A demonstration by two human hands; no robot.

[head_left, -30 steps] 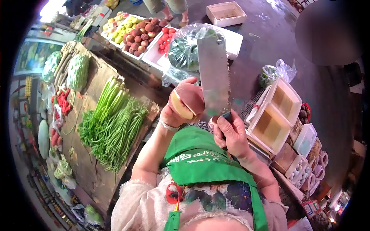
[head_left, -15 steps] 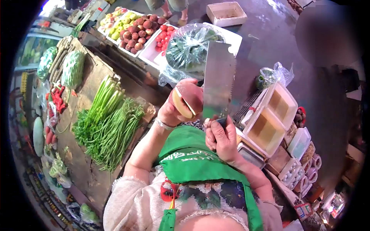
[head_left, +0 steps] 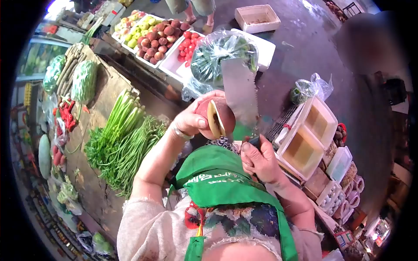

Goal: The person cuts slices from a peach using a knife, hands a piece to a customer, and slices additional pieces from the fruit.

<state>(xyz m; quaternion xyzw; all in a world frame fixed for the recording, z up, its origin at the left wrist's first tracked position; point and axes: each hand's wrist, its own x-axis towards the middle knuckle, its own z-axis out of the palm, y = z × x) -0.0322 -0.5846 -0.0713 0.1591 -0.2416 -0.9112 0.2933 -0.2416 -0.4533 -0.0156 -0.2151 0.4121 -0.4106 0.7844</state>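
Observation:
My left hand (head_left: 191, 116) is closed round a cut, reddish-skinned round fruit (head_left: 225, 114). Two pale yellow cut faces show on it, with a dark gap between them. It looks like a peach, but I cannot tell for sure. In my right hand (head_left: 262, 161) is the dark handle of a broad cleaver (head_left: 240, 89), fingers wrapped round it and thumb along the top. The wide metal blade stands up just right of the fruit, apart from my left fingers, with a toothed edge facing right. Behind the blade's upper part lies a clear bag of greens (head_left: 213, 56).
Celery (head_left: 119, 117) and long green beans (head_left: 135, 161) lie on a wooden table (head_left: 78, 143) at left. Boxes of peaches (head_left: 156, 41) and tomatoes (head_left: 188, 47) stand ahead. Liquid-filled white tubs (head_left: 302, 152) and an egg tray (head_left: 332, 195) are at right. A person's legs (head_left: 204, 11) show at the top.
My left hand has turned the fruit, so its cut gap faces more toward the front. The cleaver has dropped slightly and its blade has tilted left, while my right hand has moved a little right.

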